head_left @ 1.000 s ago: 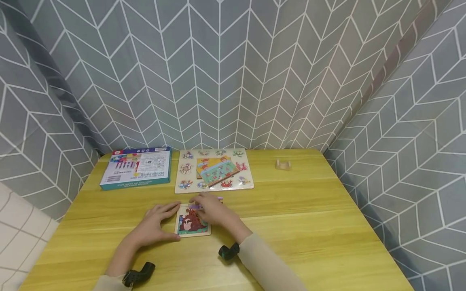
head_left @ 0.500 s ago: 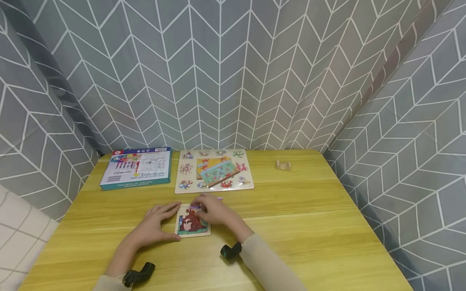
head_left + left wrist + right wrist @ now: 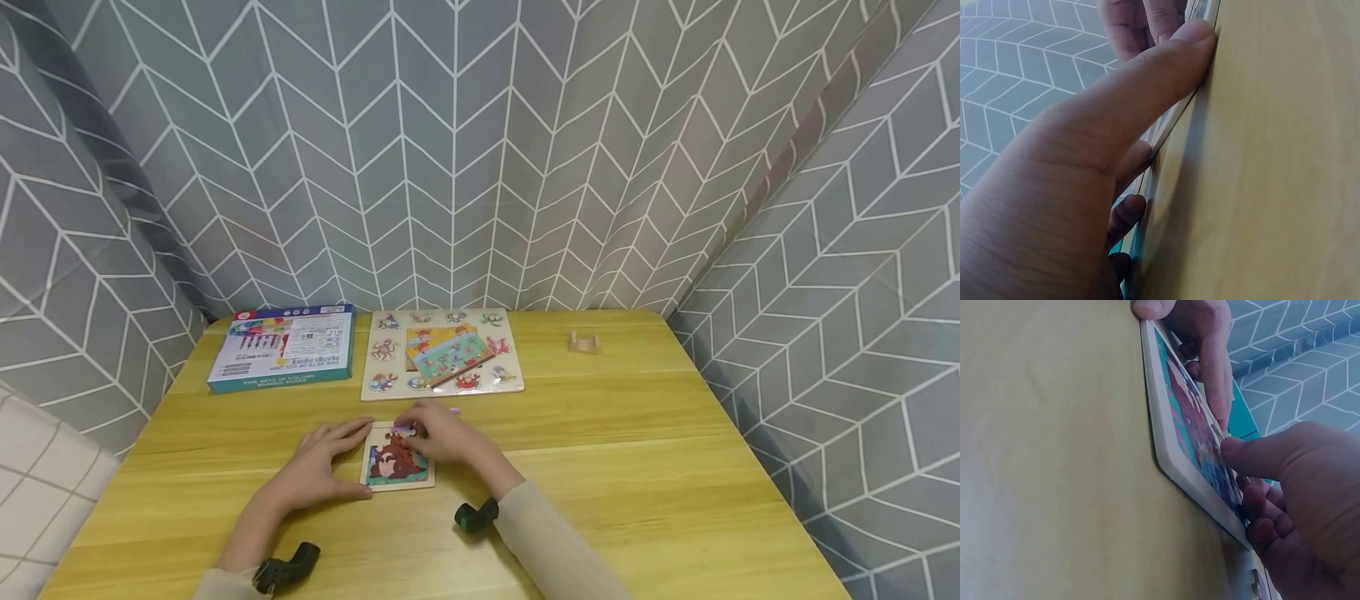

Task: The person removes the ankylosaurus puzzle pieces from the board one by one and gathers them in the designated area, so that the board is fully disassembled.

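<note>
A small square jigsaw puzzle in a pale wooden tray (image 3: 401, 487) lies on the table, showing a brown dinosaur-like animal. My left hand (image 3: 311, 475) holds its left side, thumb at the near corner and index finger at the far corner. Over the upper part of the picture, my right hand (image 3: 444, 435) pinches a purple puzzle piece (image 3: 402, 431), partly hidden by the fingers. In the right wrist view, the right thumb (image 3: 1241, 456) lies over the picture, with the other fingertips close by the tray edge. Another purple piece (image 3: 455, 410) lies just beyond the right hand.
Behind the hands lies a large puzzle board (image 3: 393, 364) with sea animals around its border, bearing a yellow picture card (image 3: 420, 335) and a green picture card (image 3: 453, 357). A flat teal-edged box (image 3: 285, 346) lies at the back left. At the back right stands a small wooden holder (image 3: 583, 343).
The right hand has shifted very slightly, and its fingers have adjusted the purple piece at the top of the puzzle. The left hand and the tray stay in place.
</note>
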The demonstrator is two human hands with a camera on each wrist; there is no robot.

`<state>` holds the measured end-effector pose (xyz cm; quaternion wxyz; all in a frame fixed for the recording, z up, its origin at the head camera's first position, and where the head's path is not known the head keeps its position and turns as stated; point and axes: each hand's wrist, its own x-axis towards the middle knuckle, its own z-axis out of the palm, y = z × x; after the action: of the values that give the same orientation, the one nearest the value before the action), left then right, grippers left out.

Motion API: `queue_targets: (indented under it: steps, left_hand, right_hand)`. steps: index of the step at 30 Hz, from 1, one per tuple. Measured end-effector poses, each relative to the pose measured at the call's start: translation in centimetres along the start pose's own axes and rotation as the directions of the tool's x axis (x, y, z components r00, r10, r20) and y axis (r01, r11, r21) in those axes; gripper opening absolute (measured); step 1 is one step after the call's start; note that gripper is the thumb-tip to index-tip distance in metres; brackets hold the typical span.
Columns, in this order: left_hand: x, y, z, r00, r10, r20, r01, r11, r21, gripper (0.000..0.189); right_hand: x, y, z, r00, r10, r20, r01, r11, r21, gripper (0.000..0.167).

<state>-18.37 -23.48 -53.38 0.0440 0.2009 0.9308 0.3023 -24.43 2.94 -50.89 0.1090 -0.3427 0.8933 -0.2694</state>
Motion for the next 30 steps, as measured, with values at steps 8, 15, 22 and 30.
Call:
queue_targets:
  steps: [8, 15, 22, 30]
  left_hand:
    - [0.0, -0.1, 0.0, 1.000, 0.000, 0.000, 0.000, 1.000, -0.002, 0.107]
    - [0.0, 0.0, 0.1, 1.000, 0.011, -0.007, -0.011, 1.000, 0.006, 0.107]
    - [0.0, 0.2, 0.0, 1.000, 0.002, 0.012, -0.002, 1.000, -0.008, 0.108]
    - [-0.1, 0.3, 0.0, 1.000, -0.021, 0.012, 0.021, 1.000, -0.023, 0.109]
  right_hand:
    - [-0.4, -0.1, 0.1, 0.999, 0.014, -0.032, -0.014, 1.000, -0.004, 0.031]
    - [-1.2, 0.1, 0.0, 0.995, -0.016, -0.097, 0.018, 1.000, 0.025, 0.033]
    - [-3.4, 2.7, -1.3, 0.969, 0.046, -0.242, -0.010, 0.989, 0.148, 0.031]
    - [-6.5, 7.2, -2.6, 0.935, 0.108, -0.337, -0.050, 0.983, 0.177, 0.030]
